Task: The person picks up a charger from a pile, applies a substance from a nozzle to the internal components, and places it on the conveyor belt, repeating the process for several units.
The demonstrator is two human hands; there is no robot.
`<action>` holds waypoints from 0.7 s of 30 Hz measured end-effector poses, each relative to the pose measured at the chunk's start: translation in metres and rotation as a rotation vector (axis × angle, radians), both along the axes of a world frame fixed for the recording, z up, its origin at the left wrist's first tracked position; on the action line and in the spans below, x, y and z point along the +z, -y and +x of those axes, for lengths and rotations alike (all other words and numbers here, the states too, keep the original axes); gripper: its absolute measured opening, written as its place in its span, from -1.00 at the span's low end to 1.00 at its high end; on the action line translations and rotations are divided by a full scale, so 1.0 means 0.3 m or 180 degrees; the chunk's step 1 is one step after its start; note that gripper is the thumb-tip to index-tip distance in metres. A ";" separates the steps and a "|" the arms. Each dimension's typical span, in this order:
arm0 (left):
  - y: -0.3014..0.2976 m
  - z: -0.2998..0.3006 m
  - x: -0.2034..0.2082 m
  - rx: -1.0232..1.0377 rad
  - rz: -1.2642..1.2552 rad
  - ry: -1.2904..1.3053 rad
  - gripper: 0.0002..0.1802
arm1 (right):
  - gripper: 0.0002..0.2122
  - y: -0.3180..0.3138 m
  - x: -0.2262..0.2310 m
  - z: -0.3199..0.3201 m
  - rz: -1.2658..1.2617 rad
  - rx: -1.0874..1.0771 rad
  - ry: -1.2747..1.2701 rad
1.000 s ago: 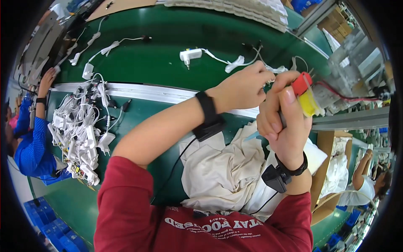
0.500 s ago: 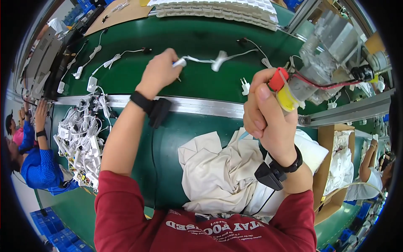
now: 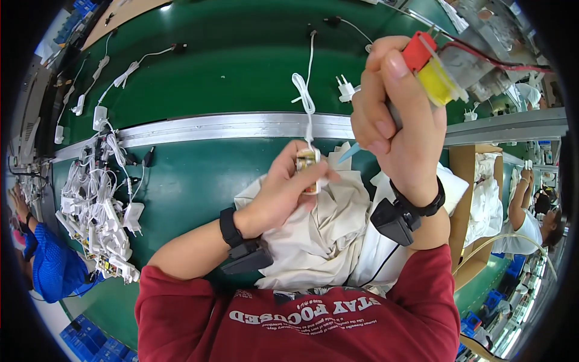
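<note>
My left hand (image 3: 286, 187) is closed on a white power adapter (image 3: 307, 171) whose casing is uncovered, so its circuit parts show. From it a bundled white cable (image 3: 303, 96) runs up across the metal rail to a small dark plug on the green surface. My right hand (image 3: 398, 114) is raised and curled, with the tip of a light blue pointed tool (image 3: 349, 153) poking out below the fingers. Thumb and forefinger are against a red block (image 3: 419, 51) beside a yellow piece (image 3: 438, 82) on a grey, plastic-wrapped fixture; how they grip it is unclear.
A heap of white adapters and cables (image 3: 99, 211) lies at the left. Beige cloth (image 3: 319, 241) covers the bench before me. A metal rail (image 3: 211, 128) crosses behind it; beyond lie cabled adapters and a white plug (image 3: 345, 88). A cardboard box (image 3: 461, 211) stands right.
My left hand has come back over the rail toward me with the adapter, drawing its cable along. My right hand has stayed by the red block. The view has shifted slightly.
</note>
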State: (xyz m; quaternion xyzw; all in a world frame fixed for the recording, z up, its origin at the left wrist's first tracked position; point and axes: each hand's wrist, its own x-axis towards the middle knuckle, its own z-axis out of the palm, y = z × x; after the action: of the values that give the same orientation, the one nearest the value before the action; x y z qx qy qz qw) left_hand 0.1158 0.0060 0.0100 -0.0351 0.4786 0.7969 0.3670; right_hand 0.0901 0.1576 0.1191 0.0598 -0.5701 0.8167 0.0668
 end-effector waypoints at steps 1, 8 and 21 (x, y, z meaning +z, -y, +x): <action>0.006 0.002 -0.005 -0.0219 0.0212 0.0045 -0.69 | -0.85 -0.002 -0.002 -0.001 -0.0001 0.0015 -0.0009; 0.008 -0.015 -0.031 -0.0608 0.1601 0.0917 -0.67 | -0.81 0.020 -0.007 0.001 0.0491 -0.0125 0.0019; 0.005 -0.003 -0.021 -0.0578 0.1053 0.0365 -0.61 | -0.79 0.018 -0.024 -0.001 0.0491 0.0041 -0.0071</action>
State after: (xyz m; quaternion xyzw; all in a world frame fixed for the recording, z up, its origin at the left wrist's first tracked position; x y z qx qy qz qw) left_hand 0.1148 0.0045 0.0039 0.0237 0.3206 0.8250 0.4647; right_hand 0.0898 0.1522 0.1120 0.0774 -0.6302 0.7700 0.0632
